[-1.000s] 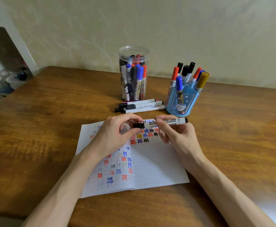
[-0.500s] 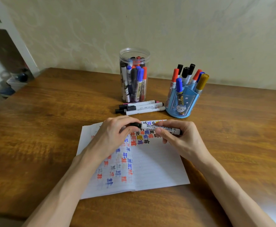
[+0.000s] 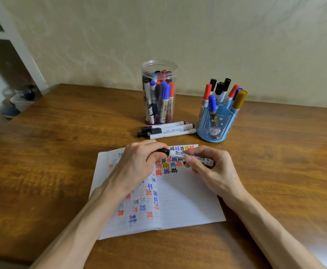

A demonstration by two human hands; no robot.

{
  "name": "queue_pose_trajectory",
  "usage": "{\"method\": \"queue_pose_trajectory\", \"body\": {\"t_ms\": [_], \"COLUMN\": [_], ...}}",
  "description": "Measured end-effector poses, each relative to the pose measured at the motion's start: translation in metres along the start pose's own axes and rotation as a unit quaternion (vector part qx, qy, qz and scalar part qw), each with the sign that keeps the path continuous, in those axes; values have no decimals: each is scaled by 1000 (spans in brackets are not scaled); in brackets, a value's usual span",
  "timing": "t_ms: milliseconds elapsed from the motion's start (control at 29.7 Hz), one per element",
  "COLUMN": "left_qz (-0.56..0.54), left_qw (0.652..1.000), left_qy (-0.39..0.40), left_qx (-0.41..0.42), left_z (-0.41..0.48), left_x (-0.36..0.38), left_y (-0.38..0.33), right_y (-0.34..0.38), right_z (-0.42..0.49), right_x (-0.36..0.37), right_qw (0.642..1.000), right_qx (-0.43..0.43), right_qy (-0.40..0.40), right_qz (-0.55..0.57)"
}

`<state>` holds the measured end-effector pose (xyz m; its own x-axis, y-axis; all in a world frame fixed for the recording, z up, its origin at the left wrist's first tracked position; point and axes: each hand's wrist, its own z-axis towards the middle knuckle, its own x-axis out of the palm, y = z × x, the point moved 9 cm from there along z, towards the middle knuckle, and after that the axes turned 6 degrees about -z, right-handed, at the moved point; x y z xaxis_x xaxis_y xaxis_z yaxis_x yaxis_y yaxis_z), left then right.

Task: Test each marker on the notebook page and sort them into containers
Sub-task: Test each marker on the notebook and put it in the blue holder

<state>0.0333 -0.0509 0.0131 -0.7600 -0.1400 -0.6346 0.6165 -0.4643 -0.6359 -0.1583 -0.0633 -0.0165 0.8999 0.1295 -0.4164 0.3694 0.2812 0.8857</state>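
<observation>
A white whiteboard marker (image 3: 180, 153) with a black cap lies level between both hands above the open notebook (image 3: 186, 200). My left hand (image 3: 137, 166) grips its black cap end, and my right hand (image 3: 209, 167) pinches the white barrel. The page carries rows of coloured test marks in red, blue, black and yellow. Behind it, a clear plastic jar (image 3: 159, 66) holds several markers. To its right a blue pen holder (image 3: 215, 127) holds several more. Three loose markers (image 3: 168, 130) lie on the table in front of the jar.
The wooden table (image 3: 52, 152) runs wide to both sides of the notebook. A pale wall stands right behind the containers. A white shelf unit (image 3: 13, 35) with small items on the floor is at the far left.
Both hands have lowered the marker slightly toward the page and tilted its right end down. The grip stays the same, left on the cap and right on the barrel.
</observation>
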Motion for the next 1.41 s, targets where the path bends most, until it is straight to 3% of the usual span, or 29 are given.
{"method": "queue_pose_trajectory", "body": {"t_ms": [303, 572, 740, 807, 908, 975, 1110, 1210, 1412], "left_qz": [-14, -146, -222, -255, -281, -289, -299, -282, -167], "left_qw": [999, 985, 972, 963, 954, 948, 934, 934, 969], "left_qy": [27, -7, -23, -48, -99, -134, -194, -211, -167], "left_qx": [-23, -88, -81, -73, -35, -9, 24, 53, 70], "left_z": [-1, 8, 20, 27, 43, 58, 89, 110, 136], "left_x": [3, -15, -20, -25, -37, -43, -43, -33, 8], "left_y": [3, 2, -10, -18, -35, -46, -64, -79, -89], "right_y": [-1, 9, 14, 17, 8, -2, -22, -18, -16], "right_z": [2, 10, 10, 10, 3, -1, 6, 9, 8], "right_x": [1, -12, -19, -26, -57, -75, -77, -71, -68], "right_qw": [1000, 1000, 999, 997, 976, 958, 964, 968, 972], "right_qx": [0, -27, -38, -43, -19, 3, 70, 56, 38], "right_qy": [19, -7, -24, -61, -213, -287, -248, -226, -219], "right_qz": [-12, -10, 18, 21, 45, 5, -63, -89, -75]}}
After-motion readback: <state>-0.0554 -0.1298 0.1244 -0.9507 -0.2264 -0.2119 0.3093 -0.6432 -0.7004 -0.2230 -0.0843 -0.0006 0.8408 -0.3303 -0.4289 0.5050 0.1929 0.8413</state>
